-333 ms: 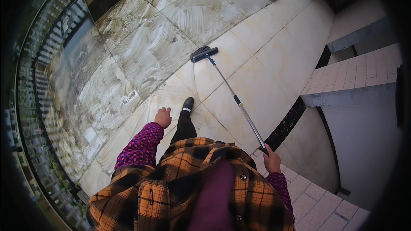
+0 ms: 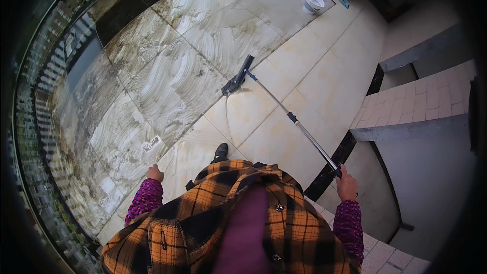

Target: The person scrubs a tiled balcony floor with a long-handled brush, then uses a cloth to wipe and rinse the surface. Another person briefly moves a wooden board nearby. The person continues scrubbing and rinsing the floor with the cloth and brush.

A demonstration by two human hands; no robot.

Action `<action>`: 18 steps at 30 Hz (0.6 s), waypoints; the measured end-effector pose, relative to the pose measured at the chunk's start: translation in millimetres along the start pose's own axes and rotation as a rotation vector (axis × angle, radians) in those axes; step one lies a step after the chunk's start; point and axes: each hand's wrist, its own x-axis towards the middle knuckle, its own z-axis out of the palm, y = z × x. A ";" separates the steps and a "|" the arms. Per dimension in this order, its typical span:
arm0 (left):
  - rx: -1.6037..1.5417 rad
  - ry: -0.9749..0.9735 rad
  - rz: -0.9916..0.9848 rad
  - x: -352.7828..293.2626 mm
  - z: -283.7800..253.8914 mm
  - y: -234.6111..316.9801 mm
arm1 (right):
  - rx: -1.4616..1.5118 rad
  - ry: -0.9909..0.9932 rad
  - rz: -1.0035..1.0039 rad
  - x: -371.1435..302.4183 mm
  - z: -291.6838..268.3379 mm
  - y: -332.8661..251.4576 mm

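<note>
My R grip (image 2: 347,186) has the mop (image 2: 292,117) by its end, can't tell re L hand (image 2: 155,173) — mop head (image 2: 237,77) on floor (image 2: 274,122) at edge of soapy streaks (image 2: 172,81) — held 1-handed, could skid if it's slick

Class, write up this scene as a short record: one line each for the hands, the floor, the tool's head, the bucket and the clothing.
Right hand: closed around the upper end of a mop handle
Left hand: out to the side, nothing visible in it
Floor: streaked tiles to the left, cream tiles to the right
Mop head: black, at the border between the two
Bucket: white, upright, farther off
Clothing: orange-and-black checked jacket, patterned purple sleeves
</note>
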 end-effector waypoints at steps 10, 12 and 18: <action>-0.443 0.078 0.508 94.4 -55.7 270.5 | 0.491 -0.254 0.393 74.6 55.5 36.5; -0.470 0.020 0.507 109.9 -56.9 318.6 | 0.947 -0.437 0.517 124.4 101.5 17.3; -0.264 -0.016 0.357 152.0 -71.8 422.1 | 1.438 -0.352 0.646 410.9 166.8 -6.3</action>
